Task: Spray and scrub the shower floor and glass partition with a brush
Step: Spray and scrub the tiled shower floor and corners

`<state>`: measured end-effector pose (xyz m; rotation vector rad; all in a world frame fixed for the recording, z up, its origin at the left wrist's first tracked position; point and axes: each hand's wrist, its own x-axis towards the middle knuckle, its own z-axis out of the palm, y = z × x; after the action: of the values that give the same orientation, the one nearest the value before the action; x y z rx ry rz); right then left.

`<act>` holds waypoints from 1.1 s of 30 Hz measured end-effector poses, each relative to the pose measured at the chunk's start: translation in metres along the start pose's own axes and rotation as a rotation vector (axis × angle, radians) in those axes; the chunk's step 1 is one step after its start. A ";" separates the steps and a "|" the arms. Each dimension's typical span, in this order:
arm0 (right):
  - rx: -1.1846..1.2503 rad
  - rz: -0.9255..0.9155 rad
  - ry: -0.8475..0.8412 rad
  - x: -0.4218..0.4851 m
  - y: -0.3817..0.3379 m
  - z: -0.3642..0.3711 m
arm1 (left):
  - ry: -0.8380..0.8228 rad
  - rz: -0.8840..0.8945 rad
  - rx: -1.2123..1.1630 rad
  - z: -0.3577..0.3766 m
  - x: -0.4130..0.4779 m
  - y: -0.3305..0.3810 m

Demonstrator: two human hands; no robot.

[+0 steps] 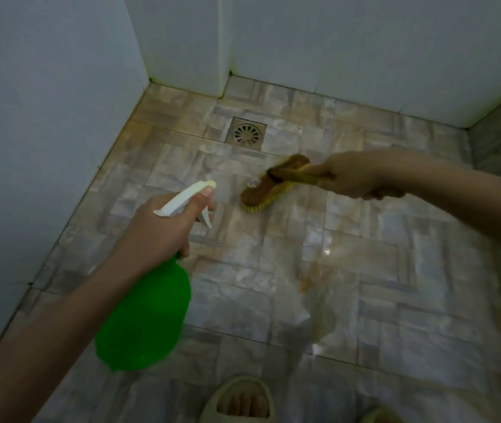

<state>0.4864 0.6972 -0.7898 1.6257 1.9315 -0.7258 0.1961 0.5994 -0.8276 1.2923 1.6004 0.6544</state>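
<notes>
the person stands over the shower floor, a patchwork of pale stone tiles that looks wet and glossy in the near middle. the right hand is wrapped tight around the handle of the brush; the brush head lies bristles down, touching the tiles just near of the drain. its long axis runs from near-left to far-right, and the handle leaves it toward the right, back into the fist. the left hand is clamped on the neck of the green spray bottle, with a finger resting along the top of the white nozzle and the trigger below it seemingly not squeezed. the nozzle points far and to the right, at the patch of floor just left of the brush head, so the brush is the nearer tool to the drain and the spray would land beside it rather than on it. a brownish stain sits on the tiles nearer the person, to the right of the bottle and well apart from the brush; reaching it would likely mean drawing the brush back toward the body. a slipper with toes showing is at the near edge. no label, brand or writing can be read on the bottle or the brush. no glass partition can be made out; plain pale walls close the far and left sides.
</notes>
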 end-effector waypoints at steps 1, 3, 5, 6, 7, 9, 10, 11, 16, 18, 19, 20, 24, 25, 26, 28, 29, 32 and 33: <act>-0.002 0.026 -0.015 -0.010 0.011 0.004 | -0.035 0.002 0.011 0.006 0.000 0.004; -0.027 0.013 0.048 -0.013 0.026 0.017 | -0.082 -0.007 0.029 0.019 0.000 0.012; -0.021 -0.036 0.121 -0.009 0.036 0.033 | -0.123 -0.010 0.037 0.032 0.000 0.021; -0.018 -0.050 0.121 -0.010 0.042 0.038 | -0.151 -0.003 0.050 0.038 0.000 0.025; -0.021 -0.049 0.106 -0.018 0.053 0.043 | -0.181 0.002 0.063 0.046 0.001 0.030; -0.030 -0.034 0.034 -0.045 0.073 0.053 | -0.192 0.025 0.079 0.053 0.002 0.037; -0.034 -0.015 -0.001 -0.063 0.083 0.059 | -0.193 0.039 0.083 0.057 0.003 0.040; -0.058 0.007 -0.024 -0.080 0.089 0.066 | -0.188 0.046 0.076 0.060 0.004 0.043; -0.007 0.039 0.190 -0.069 0.078 0.091 | -0.253 0.036 0.079 0.082 0.009 0.062; 0.081 0.034 0.282 -0.034 0.079 0.094 | -0.272 0.037 0.097 0.095 0.010 0.067; 0.105 0.047 0.298 -0.023 0.084 0.092 | -0.273 0.041 0.097 0.101 0.011 0.068; 0.111 0.062 0.305 -0.019 0.096 0.091 | -0.270 0.050 0.101 0.106 0.013 0.068; 0.188 0.138 0.234 -0.075 0.164 0.105 | -0.254 0.079 0.082 0.116 0.017 0.069; 0.188 0.176 0.176 -0.098 0.183 0.111 | -0.257 0.074 0.074 0.116 0.017 0.069; 0.170 0.215 0.110 -0.119 0.197 0.116 | -0.266 0.070 0.072 0.117 0.018 0.068; 0.121 0.281 0.017 -0.145 0.212 0.126 | -0.303 0.061 0.082 0.121 0.021 0.066; 0.131 0.309 0.015 -0.150 0.210 0.129 | -0.330 0.056 0.092 0.124 0.022 0.066; 0.184 0.362 0.171 -0.130 0.188 0.140 | -0.409 0.036 0.134 0.141 0.024 0.069; 0.193 0.353 0.243 -0.116 0.181 0.145 | -0.432 0.029 0.158 0.147 0.025 0.071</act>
<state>0.6891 0.5401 -0.8298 2.1897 1.6999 -0.6065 0.3597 0.6219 -0.8362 1.4591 1.2960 0.2431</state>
